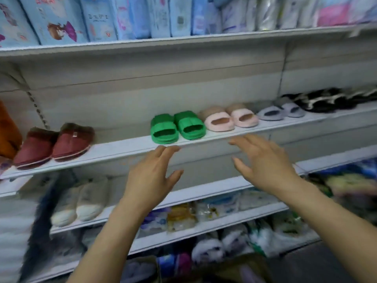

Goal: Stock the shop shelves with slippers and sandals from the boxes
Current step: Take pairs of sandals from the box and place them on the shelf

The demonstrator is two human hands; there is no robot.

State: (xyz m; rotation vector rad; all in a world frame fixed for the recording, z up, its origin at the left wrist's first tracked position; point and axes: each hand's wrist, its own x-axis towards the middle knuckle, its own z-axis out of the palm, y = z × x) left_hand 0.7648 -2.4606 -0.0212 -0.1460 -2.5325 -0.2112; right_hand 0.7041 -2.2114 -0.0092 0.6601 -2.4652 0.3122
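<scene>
A pair of green slides (177, 127) stands on the white middle shelf (122, 147), toes toward me. To its right sit a pink fur-lined pair (229, 119), a grey pair (280, 111) and black-and-white fluffy slippers (326, 101). A dark red pair (54, 146) stands at the shelf's left. My left hand (152, 175) hovers just below the shelf edge in front of the green slides, fingers spread and empty. At the same height, below the pink pair, my right hand (263, 162) is also spread and holds nothing.
A cream slipper pair (81, 201) sits on the lower shelf. Bagged goods (183, 218) fill the shelves below. Blue packaged items (102, 17) line the top shelf. An orange item (8, 131) stands far left. A cardboard box (234, 270) lies at the bottom.
</scene>
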